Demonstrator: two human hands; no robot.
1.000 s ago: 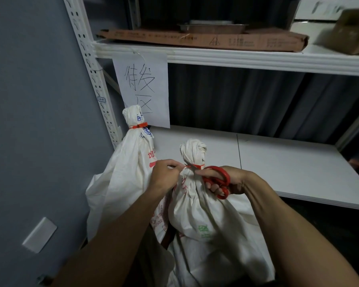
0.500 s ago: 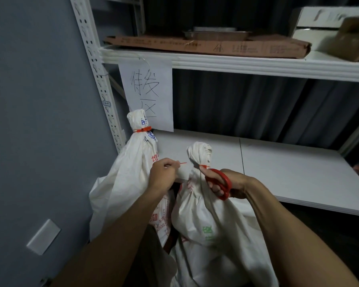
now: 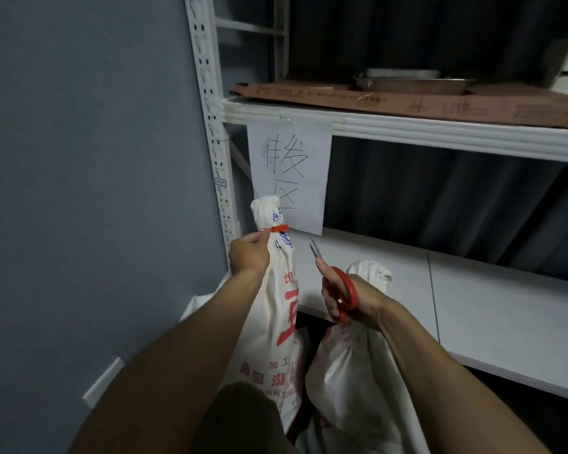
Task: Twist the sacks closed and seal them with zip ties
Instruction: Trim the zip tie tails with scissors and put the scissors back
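Observation:
Two white cloth sacks with red print stand against the shelf. The left sack [image 3: 277,309] has its twisted neck bound by a red zip tie [image 3: 278,228]. My left hand [image 3: 249,254] pinches the tie's tail at the neck's left side. The right sack [image 3: 351,381] stands lower, its twisted top [image 3: 371,273] showing behind my right hand [image 3: 351,304]. That hand grips red-handled scissors [image 3: 340,290], their blades [image 3: 314,249] pointing up toward the left sack's neck, a short way from the tie.
A white metal shelf unit: lower shelf board [image 3: 489,309] behind the sacks, upper shelf [image 3: 440,132] with flat cardboard [image 3: 407,103] and a metal tray [image 3: 413,81]. A handwritten paper sign [image 3: 289,165] hangs from it. Blue-grey wall [image 3: 95,191] at left.
My left hand moved from the right sack's tie up to the left sack's tie. My right hand lifted the scissors away from the right sack toward the left one. The camera shifted.

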